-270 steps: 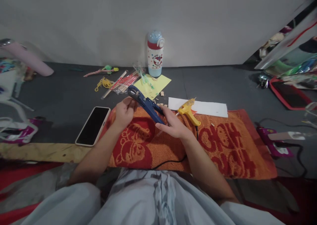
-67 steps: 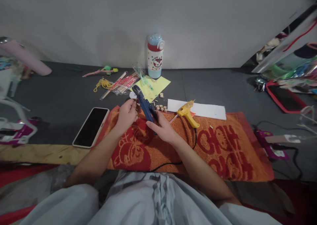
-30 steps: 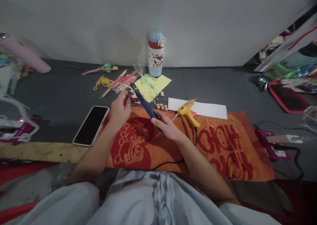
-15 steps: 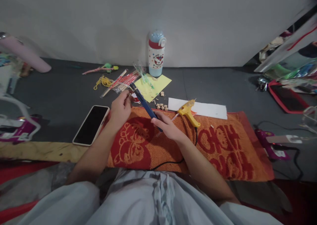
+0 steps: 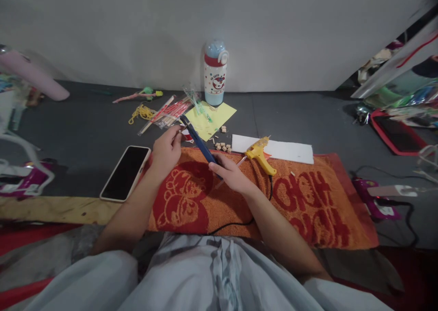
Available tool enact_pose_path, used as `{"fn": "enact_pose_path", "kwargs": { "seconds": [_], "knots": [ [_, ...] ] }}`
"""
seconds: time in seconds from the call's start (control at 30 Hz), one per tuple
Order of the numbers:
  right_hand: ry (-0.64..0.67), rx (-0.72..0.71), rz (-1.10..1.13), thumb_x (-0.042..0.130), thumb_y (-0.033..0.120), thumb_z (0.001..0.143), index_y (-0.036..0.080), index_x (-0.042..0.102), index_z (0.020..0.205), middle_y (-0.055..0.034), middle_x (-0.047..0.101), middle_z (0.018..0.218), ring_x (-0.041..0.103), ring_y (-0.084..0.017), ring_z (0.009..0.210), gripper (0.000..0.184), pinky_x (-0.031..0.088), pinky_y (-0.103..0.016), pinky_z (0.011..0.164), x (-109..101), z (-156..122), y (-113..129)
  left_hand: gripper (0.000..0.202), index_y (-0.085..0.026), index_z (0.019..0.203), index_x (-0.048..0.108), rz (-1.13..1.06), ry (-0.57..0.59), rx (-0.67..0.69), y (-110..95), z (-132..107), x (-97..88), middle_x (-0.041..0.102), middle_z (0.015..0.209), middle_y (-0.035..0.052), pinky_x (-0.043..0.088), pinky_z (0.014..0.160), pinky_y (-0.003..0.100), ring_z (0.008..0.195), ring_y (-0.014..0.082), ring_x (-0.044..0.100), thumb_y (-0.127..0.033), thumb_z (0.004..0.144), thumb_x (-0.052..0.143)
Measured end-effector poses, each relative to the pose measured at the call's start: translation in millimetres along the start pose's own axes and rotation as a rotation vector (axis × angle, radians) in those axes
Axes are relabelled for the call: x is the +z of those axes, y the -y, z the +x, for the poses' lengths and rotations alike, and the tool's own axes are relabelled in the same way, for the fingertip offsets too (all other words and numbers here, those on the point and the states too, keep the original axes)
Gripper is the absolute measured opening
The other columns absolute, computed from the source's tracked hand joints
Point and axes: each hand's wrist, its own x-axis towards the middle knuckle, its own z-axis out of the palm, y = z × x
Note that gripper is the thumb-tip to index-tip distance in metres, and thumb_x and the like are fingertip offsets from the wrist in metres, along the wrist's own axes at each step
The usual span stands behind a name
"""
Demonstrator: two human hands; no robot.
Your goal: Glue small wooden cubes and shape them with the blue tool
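Note:
My right hand (image 5: 231, 172) is closed around the lower end of a long dark blue tool (image 5: 198, 141) with a metallic tip; its exact kind does not show clearly. The tool slants up and to the left above the orange towel (image 5: 232, 206). At its upper end, my left hand (image 5: 167, 147) pinches a thin light stick (image 5: 184, 128), partly hidden by the fingers, against or close beside the tip. Just right of my right hand lies a yellow glue gun (image 5: 260, 155), its nozzle over a white strip (image 5: 290, 150). Several small wooden pieces (image 5: 223, 147) are beyond the tool.
A phone (image 5: 126, 173) lies left of my left arm. Behind are packaged sticks (image 5: 171, 114), yellow paper (image 5: 224, 115) and an upright bottle (image 5: 215, 74). The glue gun's black cord (image 5: 236, 224) crosses the towel. Purple power strips sit at left (image 5: 25, 178) and right (image 5: 376, 199).
Hardly anything differs. The tool's dark lower end shows less below my right hand, and the view has shifted very slightly. Both hands keep their places.

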Motion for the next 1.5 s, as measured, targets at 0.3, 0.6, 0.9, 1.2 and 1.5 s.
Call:
{"fn": "enact_pose_path", "kwargs": {
  "seconds": [0.3, 0.6, 0.9, 1.2, 1.5],
  "knots": [
    [-0.024, 0.023, -0.058, 0.046, 0.044, 0.09, 0.017, 0.055, 0.103, -0.0008, 0.055, 0.079, 0.048, -0.015, 0.071, 0.031, 0.04, -0.028, 0.065, 2.1, 0.1, -0.7, 0.034, -0.018, 0.113, 0.064, 0.06, 0.023, -0.041, 0.7, 1.7, -0.8, 0.073, 0.096, 0.0073, 0.049, 0.083, 0.03, 0.087, 0.0197, 0.067, -0.032, 0.091, 0.042],
    [-0.024, 0.006, -0.045, 0.046, 0.044, 0.091, 0.014, 0.055, 0.112, -0.0047, 0.061, 0.091, 0.054, -0.017, 0.081, 0.038, 0.045, -0.033, 0.076, 1.4, 0.7, -1.7, 0.032, -0.017, 0.104, 0.068, -0.006, 0.035, -0.026, 12.1, 7.5, -1.9, 0.072, 0.09, 0.0041, 0.047, 0.074, 0.026, 0.081, 0.0175, 0.064, -0.032, 0.088, 0.046],
    [-0.004, -0.011, 0.045, 0.049, 0.049, 0.089, 0.015, 0.052, 0.122, -0.0081, 0.063, 0.113, 0.056, -0.02, 0.101, 0.047, 0.044, -0.036, 0.093, 3.0, -2.3, 3.7, 0.023, -0.019, 0.077, 0.063, -0.093, 0.122, -0.048, 14.8, 7.9, -0.8, 0.049, 0.054, -0.0014, 0.034, 0.053, 0.025, 0.054, 0.014, 0.046, -0.03, 0.087, 0.045],
    [-0.042, -0.039, -0.139, 0.044, 0.048, 0.092, 0.013, 0.046, 0.132, -0.0151, 0.057, 0.129, 0.052, -0.025, 0.119, 0.053, 0.037, -0.043, 0.105, 2.7, -2.5, 0.6, 0.024, -0.018, 0.074, 0.061, 0.026, 0.102, 0.033, 4.3, 6.1, -8.3, 0.053, 0.059, -0.0012, 0.035, 0.058, 0.026, 0.057, 0.0133, 0.047, -0.028, 0.089, 0.044],
    [-0.038, -0.018, -0.24, 0.041, 0.046, 0.093, 0.01, 0.045, 0.131, -0.02, 0.056, 0.13, 0.051, -0.029, 0.122, 0.053, 0.038, -0.047, 0.104, 1.9, -2.8, 3.9, 0.022, -0.017, 0.077, 0.062, 0.136, 0.077, 0.085, -1.7, 4.6, -9.7, 0.062, 0.067, 0.0009, 0.037, 0.06, 0.024, 0.063, 0.0137, 0.055, -0.024, 0.089, 0.044]
  ]
}}
